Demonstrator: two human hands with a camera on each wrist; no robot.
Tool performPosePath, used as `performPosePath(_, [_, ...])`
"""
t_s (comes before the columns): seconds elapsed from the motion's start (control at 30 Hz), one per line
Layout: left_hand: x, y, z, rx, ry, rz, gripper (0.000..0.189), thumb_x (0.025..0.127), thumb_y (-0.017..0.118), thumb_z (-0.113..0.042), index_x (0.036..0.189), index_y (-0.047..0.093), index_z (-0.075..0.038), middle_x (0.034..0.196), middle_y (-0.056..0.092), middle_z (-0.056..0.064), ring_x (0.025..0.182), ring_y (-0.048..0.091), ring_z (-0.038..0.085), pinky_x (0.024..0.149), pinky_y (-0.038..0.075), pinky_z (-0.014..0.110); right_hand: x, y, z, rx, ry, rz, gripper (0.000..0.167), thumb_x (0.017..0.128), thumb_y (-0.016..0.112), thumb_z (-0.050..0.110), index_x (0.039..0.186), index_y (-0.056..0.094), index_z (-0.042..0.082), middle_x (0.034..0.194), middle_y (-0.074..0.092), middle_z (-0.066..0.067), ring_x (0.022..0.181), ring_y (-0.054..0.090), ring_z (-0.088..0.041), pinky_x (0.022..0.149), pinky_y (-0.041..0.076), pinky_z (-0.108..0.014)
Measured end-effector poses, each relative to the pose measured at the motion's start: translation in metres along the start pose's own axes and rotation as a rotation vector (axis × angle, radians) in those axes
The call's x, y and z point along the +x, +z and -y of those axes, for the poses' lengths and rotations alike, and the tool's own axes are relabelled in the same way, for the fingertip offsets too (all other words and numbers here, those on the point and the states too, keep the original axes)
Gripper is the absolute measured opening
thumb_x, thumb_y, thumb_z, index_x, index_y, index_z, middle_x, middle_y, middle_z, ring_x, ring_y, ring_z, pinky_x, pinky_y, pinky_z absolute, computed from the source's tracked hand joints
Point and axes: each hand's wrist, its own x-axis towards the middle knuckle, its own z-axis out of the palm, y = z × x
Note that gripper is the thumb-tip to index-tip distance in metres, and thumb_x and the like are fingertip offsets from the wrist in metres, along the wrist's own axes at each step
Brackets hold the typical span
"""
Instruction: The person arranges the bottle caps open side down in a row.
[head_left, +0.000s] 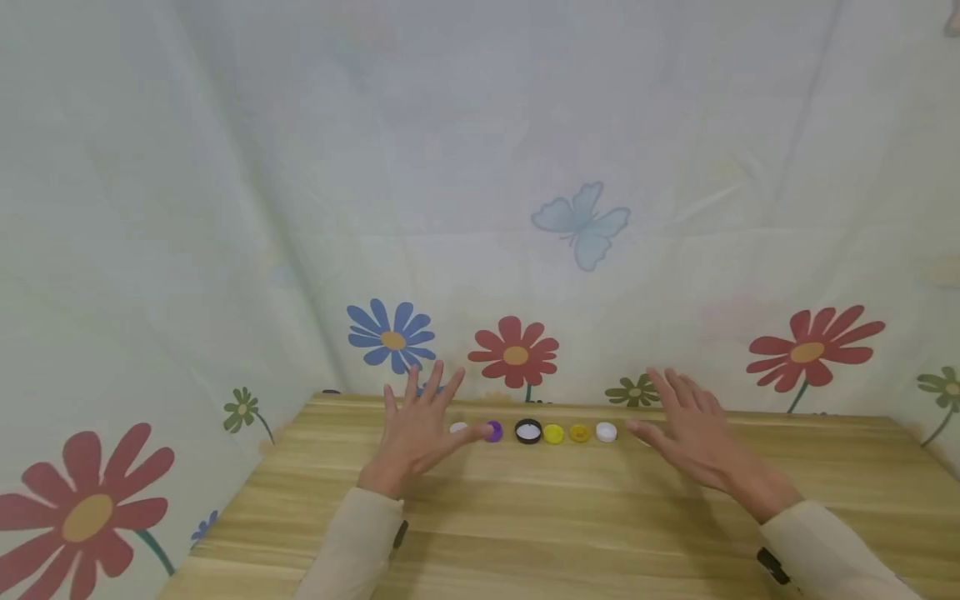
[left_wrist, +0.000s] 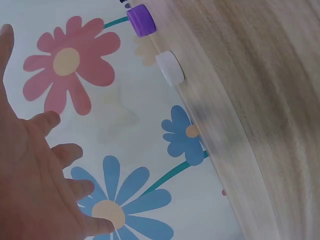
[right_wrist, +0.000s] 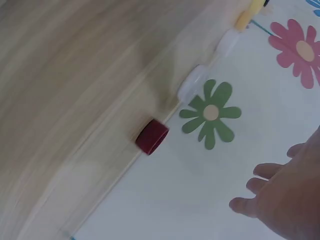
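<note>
My left hand hovers over the back left of the table, fingers spread and thumb out. Its thumb tip overlaps the purple cap in the head view, beside a white cap. My right hand is held over the right side with fingers stretched and nothing in it. In the right wrist view a dark red cap stands by the table edge; the right hand hides it in the head view. Between the hands lie a black-rimmed cap with a white middle, a yellow cap, an amber cap and a white cap.
The caps form a row along the back edge of the wooden table. Right behind it hangs a pale curtain printed with flowers and a butterfly. Another whitish cap sits between the red cap and the row.
</note>
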Motion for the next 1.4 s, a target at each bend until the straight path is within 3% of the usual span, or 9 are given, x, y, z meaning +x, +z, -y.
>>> performPosePath(0.3, [0.004, -0.006, 0.000, -0.072, -0.012, -0.027, 0.101, 0.090, 0.059, -0.080, 0.169, 0.029, -0.026, 0.175, 0.020, 0.009, 0.159, 0.011, 0.047, 0.118, 0.001, 0.078, 0.012, 0.009, 0.020, 0.209, -0.066, -0.041, 0.082, 0.108, 0.059, 0.041, 0.165, 0.022, -0.005, 0.168, 0.025, -0.030, 0.153, 0.021, -0.053, 0.118, 0.016, -0.074])
performPosePath(0.53, [0.006, -0.007, 0.001, -0.124, 0.005, -0.080, 0.100, 0.090, 0.064, -0.075, 0.169, 0.031, -0.024, 0.173, 0.025, 0.010, 0.157, 0.021, 0.047, 0.118, 0.009, 0.079, 0.024, 0.022, 0.030, 0.298, -0.064, -0.030, 0.080, 0.110, 0.056, 0.043, 0.166, 0.020, -0.002, 0.171, 0.023, -0.027, 0.155, 0.017, -0.051, 0.119, 0.012, -0.074])
performPosePath(0.63, [0.008, -0.007, 0.002, -0.144, 0.013, -0.101, 0.099, 0.090, 0.067, -0.072, 0.168, 0.032, -0.022, 0.173, 0.028, 0.011, 0.156, 0.025, 0.047, 0.118, 0.012, 0.078, 0.029, 0.027, 0.035, 0.330, -0.060, -0.031, 0.079, 0.110, 0.056, 0.042, 0.167, 0.021, 0.000, 0.171, 0.022, -0.025, 0.155, 0.018, -0.050, 0.118, 0.015, -0.075])
performPosePath(0.83, [0.008, -0.003, 0.006, -0.231, 0.049, -0.205, 0.083, 0.089, 0.083, -0.046, 0.158, 0.050, -0.013, 0.164, 0.043, 0.016, 0.149, 0.040, 0.044, 0.116, 0.026, 0.075, 0.040, 0.033, 0.051, 0.353, -0.041, -0.069, 0.081, 0.103, 0.073, 0.027, 0.165, 0.028, 0.002, 0.167, 0.032, -0.024, 0.151, 0.030, -0.047, 0.118, 0.029, -0.069])
performPosePath(0.93, [0.006, 0.000, 0.009, -0.281, 0.046, -0.227, 0.077, 0.087, 0.088, -0.035, 0.153, 0.055, -0.010, 0.161, 0.048, 0.016, 0.147, 0.044, 0.041, 0.116, 0.031, 0.071, 0.047, 0.038, 0.058, 0.350, -0.041, -0.089, 0.081, 0.100, 0.077, 0.022, 0.164, 0.031, 0.002, 0.165, 0.036, -0.023, 0.150, 0.034, -0.045, 0.118, 0.032, -0.065])
performPosePath(1.23, [0.007, 0.006, 0.018, -0.405, 0.089, -0.282, 0.068, 0.085, 0.087, -0.008, 0.147, 0.059, -0.004, 0.155, 0.053, 0.021, 0.135, 0.055, 0.046, 0.110, 0.044, 0.062, 0.061, 0.055, 0.072, 0.387, -0.083, -0.147, 0.075, 0.096, 0.082, 0.015, 0.158, 0.043, 0.001, 0.157, 0.049, -0.021, 0.143, 0.048, -0.042, 0.114, 0.041, -0.060])
performPosePath(1.4, [0.009, 0.013, 0.021, -0.481, 0.125, -0.292, 0.065, 0.086, 0.084, -0.002, 0.146, 0.059, -0.001, 0.153, 0.055, 0.023, 0.136, 0.055, 0.045, 0.111, 0.044, 0.061, 0.064, 0.065, 0.073, 0.453, -0.086, -0.148, 0.072, 0.096, 0.081, 0.012, 0.157, 0.044, 0.000, 0.155, 0.051, -0.021, 0.140, 0.051, -0.041, 0.112, 0.045, -0.058])
